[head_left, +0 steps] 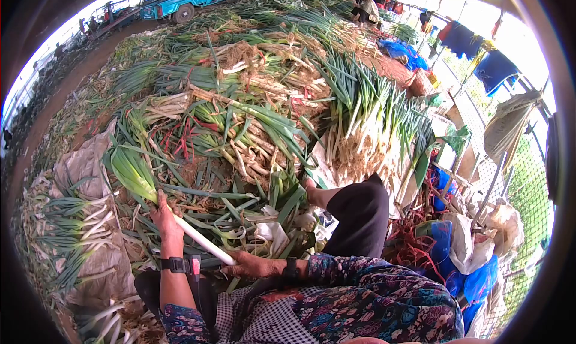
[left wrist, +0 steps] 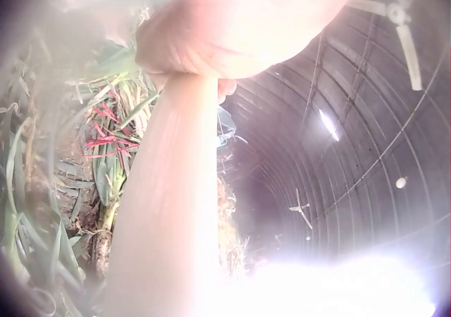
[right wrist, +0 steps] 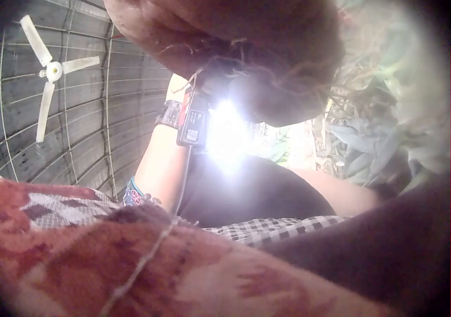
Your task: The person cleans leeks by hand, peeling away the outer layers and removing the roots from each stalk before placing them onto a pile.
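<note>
One long leek (head_left: 201, 239) slants across the lap, its green leaves (head_left: 130, 171) up and left, its white shank down and right. My left hand (head_left: 166, 224) grips the shank just below the leaves. From the left wrist view, the pale shank (left wrist: 165, 211) runs from under the left hand (left wrist: 225, 28) toward the camera. My right hand (head_left: 255, 265) holds the root end in front of the apron. Curled over, the right hand (right wrist: 232, 35) has thin root strands (right wrist: 239, 60) showing at its underside; its fingertips are hidden.
A big heap of untrimmed leeks (head_left: 258, 128) spreads ahead, with red ties (head_left: 180, 137) among them. Cleaned leeks stand in a bunch (head_left: 366, 116) right of the foot; others lie on a sack (head_left: 90, 158) at left. Red strips (head_left: 411, 251) and blue bags (head_left: 480, 281) are at right.
</note>
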A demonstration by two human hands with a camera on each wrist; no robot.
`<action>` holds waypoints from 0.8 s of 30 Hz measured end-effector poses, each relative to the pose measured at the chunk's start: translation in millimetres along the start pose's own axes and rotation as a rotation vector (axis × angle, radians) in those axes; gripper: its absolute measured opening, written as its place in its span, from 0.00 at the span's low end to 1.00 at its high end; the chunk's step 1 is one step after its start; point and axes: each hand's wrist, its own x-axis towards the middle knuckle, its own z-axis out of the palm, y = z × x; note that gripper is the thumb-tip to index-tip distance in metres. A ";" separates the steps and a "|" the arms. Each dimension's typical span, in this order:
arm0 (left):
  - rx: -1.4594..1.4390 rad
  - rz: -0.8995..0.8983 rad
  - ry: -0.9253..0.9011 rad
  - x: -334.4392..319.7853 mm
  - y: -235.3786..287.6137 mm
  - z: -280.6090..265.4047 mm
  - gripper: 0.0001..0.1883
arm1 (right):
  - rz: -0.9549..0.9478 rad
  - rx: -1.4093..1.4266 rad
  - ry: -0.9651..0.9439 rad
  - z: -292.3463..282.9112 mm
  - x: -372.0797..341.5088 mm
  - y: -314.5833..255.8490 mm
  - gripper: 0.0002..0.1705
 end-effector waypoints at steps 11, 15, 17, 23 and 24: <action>0.008 -0.005 -0.001 5.1 -5.1 -4.0 0.16 | -0.040 0.034 -0.010 0.9 -0.9 3.3 0.22; 0.008 -0.011 -0.005 6.4 -5.9 -5.0 0.16 | -0.042 0.057 -0.026 -1.7 -6.8 -10.8 0.23; 0.012 -0.018 -0.002 6.5 -5.8 -4.9 0.16 | 0.047 0.076 -0.067 -4.7 -12.7 -26.4 0.23; 0.004 -0.008 -0.021 1.9 -2.3 -2.4 0.16 | 0.088 0.102 -0.091 -5.4 -13.8 -30.6 0.23; 0.002 -0.013 -0.014 2.5 -2.7 -2.3 0.16 | 0.088 0.102 -0.091 -5.2 -14.0 -31.0 0.23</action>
